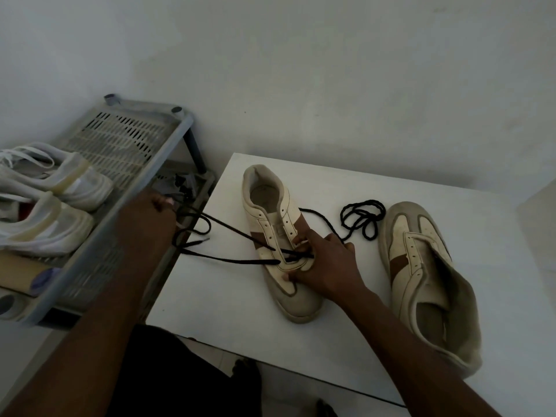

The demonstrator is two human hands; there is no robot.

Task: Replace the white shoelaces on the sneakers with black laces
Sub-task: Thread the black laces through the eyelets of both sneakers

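Note:
A cream and brown sneaker (pixel 270 206) lies on the white table (pixel 210 296), toe towards me. A black lace (pixel 228 230) runs through its lowest eyelets and stretches left. My left hand (pixel 147 218) pinches that lace beyond the table's left edge, pulling it taut. My right hand (pixel 325 263) presses on the sneaker's forefoot beside the eyelets and grips it. A second matching sneaker (pixel 421 266) lies at the right with no lace in it. Between the two sneakers a second black lace (pixel 361 218) rests coiled on the table.
A grey plastic shoe rack (pixel 126 139) stands at the left, against the table. On its top shelf sit two white sneakers (pixel 57 206) with white laces. A wall rises behind the table. My legs show below the table's near edge.

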